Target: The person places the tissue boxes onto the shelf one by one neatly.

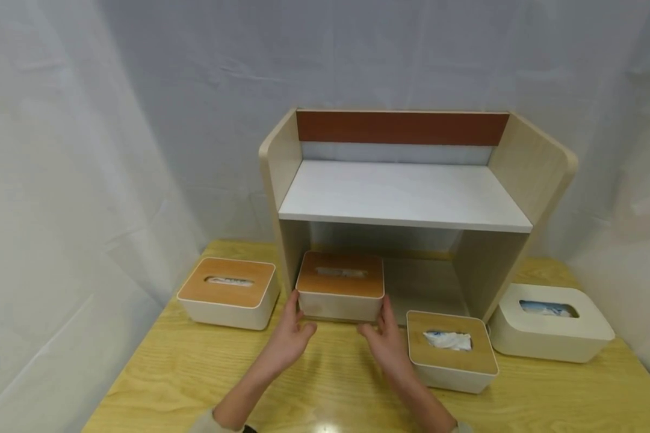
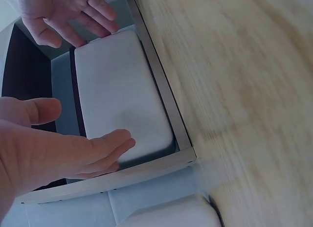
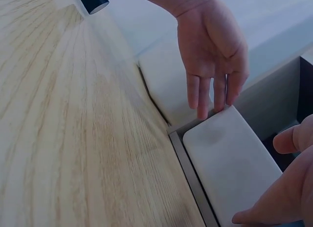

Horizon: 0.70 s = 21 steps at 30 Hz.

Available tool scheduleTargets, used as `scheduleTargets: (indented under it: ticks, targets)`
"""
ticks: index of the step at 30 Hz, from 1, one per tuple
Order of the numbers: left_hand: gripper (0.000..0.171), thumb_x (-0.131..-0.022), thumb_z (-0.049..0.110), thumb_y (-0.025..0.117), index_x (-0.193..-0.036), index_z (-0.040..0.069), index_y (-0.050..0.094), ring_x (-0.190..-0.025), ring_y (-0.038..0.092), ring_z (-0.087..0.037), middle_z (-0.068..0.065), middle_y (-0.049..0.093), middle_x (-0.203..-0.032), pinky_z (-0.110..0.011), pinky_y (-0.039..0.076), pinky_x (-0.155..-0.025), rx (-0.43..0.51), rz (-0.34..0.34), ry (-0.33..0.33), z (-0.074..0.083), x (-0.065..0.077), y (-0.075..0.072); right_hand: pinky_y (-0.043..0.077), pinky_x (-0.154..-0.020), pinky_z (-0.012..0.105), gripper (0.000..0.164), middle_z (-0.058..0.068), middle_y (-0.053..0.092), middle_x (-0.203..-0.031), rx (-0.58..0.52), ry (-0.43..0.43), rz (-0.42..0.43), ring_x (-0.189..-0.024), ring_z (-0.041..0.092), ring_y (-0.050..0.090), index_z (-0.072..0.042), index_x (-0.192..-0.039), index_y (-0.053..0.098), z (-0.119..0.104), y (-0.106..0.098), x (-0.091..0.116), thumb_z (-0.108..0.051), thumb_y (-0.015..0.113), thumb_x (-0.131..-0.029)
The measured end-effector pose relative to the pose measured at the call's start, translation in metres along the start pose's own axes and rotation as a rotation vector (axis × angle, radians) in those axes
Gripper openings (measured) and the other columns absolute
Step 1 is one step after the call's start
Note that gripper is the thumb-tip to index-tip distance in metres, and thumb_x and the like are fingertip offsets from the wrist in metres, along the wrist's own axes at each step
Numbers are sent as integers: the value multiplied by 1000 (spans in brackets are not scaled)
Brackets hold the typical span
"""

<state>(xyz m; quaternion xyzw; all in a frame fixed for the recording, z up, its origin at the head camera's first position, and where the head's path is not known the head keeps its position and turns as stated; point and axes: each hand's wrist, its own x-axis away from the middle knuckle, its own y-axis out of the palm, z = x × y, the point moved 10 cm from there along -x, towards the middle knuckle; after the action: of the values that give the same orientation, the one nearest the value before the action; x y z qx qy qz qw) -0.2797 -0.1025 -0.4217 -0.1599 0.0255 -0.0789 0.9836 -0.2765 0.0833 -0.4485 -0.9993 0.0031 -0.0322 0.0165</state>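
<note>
A tissue box (image 1: 337,305) with a white body and an orange-brown wood-look lid sits in the left part of the shelf unit's lower compartment. My left hand (image 1: 289,338) is at its left end, fingers extended along the side and thumb held away from the front. On the opposite end, the fingers of my right hand (image 1: 384,341) lie straight against the right side. Both wrist views show the white front of the box (image 2: 120,90) between the two hands, with neither hand curled round it.
The shelf unit (image 1: 406,192) has a white upper board. Left of it stands another wood-lidded tissue box (image 1: 222,313). To the right are a light-wood-lidded box (image 1: 455,377), close by my right forearm, and an all-cream box (image 1: 547,346). All rest on the wooden table (image 1: 336,391).
</note>
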Motion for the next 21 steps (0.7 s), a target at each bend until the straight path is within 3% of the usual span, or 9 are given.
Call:
scheduleTargets:
  ticks: [13,18,21]
  targets:
    - [85,-92,7,52,-155,-7,-3,-141,23,-53,-29,2,-162,-60,36,-108,-19,-21,-1,-2,-11,2,23,-116,57,95,15,-1,-166,-12,10,-2,-151,34,8,-13,-159,-7,2,0,-8,-11,58,-91]
    - [86,-93,8,53,-155,-7,-5,-142,21,-53,-29,-2,-162,-59,34,-109,-19,-33,-14,-1,-10,2,21,-117,57,94,18,-1,-165,3,-4,8,-150,37,8,-10,-159,-6,-3,0,-5,-10,58,-90]
    - [87,-93,8,54,-155,-8,-5,-142,19,-54,-31,-2,-161,-60,28,-112,-42,-42,-5,4,-7,3,24,-116,55,92,19,1,-165,19,-40,15,-150,39,9,-7,-160,-1,-9,1,-1,-7,59,-89]
